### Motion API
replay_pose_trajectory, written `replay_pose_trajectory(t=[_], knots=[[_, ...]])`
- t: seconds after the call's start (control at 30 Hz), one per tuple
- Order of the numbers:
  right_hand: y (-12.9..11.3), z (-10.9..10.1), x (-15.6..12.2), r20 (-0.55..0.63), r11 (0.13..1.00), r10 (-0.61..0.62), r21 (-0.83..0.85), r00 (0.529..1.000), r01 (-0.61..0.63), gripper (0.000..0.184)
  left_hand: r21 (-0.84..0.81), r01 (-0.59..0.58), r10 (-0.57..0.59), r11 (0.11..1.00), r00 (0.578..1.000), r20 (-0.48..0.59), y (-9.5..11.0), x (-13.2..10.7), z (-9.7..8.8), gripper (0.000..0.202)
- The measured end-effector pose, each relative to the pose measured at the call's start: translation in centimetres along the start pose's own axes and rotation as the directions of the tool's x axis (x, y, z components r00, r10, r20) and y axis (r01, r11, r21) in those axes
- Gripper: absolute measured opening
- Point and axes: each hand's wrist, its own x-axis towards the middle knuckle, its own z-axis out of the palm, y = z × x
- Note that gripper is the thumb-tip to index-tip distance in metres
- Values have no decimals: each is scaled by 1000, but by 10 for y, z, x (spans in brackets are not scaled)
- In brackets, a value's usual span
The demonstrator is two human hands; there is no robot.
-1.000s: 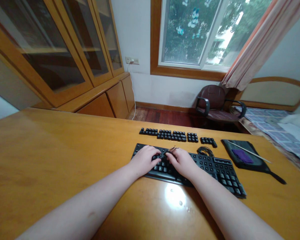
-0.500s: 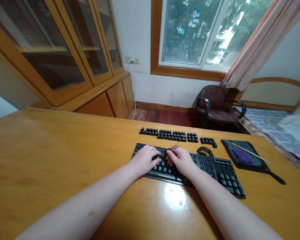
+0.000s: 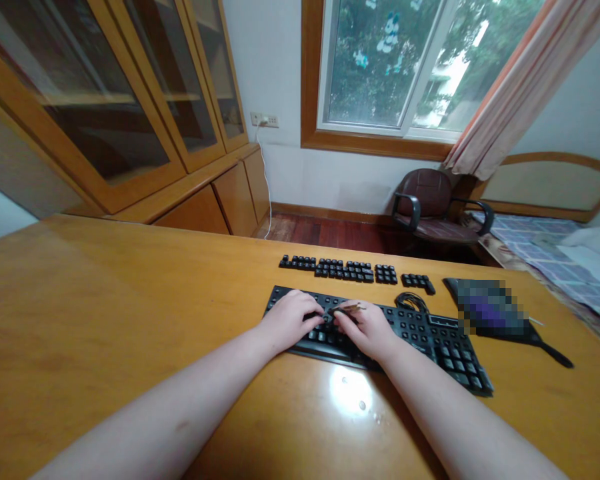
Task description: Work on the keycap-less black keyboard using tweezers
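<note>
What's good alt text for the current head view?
A person's right hand pinches a thin dark item over a black keyboard on a wooden desk, the left hand over the keyboard's left part. Groups of black keycaps lie beyond it; a dark pouch, partly pixelated, lies to the right.

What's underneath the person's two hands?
The black keyboard lies under the left hand and right hand; the part directly beneath each is covered and cannot be made out.
</note>
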Motion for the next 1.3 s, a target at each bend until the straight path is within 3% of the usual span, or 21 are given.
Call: replay_pose_trajectory(t=[0.17,0.3,0.4,0.5,0.7,1.0,1.2,1.3], knots=[[5,4,2,-29,994,112,-12,993,-113,30,7,42,-42,999,999,-1,2,0,-1,17],[12,8,5,-66,960,273,88,960,-267,33,-11,80,-80,997,996,-25,1,-1,-2,22],[14,8,7,-52,943,319,117,946,-311,32,-36,97,-99,995,993,-67,-1,-3,-2,24],[12,6,9,-42,949,310,70,950,-307,30,-11,161,-161,987,980,-116,-5,-3,-3,32],[9,2,11,-21,966,257,-17,966,-257,28,35,210,-206,977,975,-84,-5,-2,-4,34],[3,3,13,54,964,263,-51,963,-260,28,26,157,-155,987,985,-74,-5,-3,-2,34],[1,5,11,77,991,123,35,989,-126,18,37,68,-67,997,997,-22,3,-4,-7,24],[2,6,9,58,989,145,21,988,-146,20,45,35,-35,998,999,-11,4,-4,-8,20]])
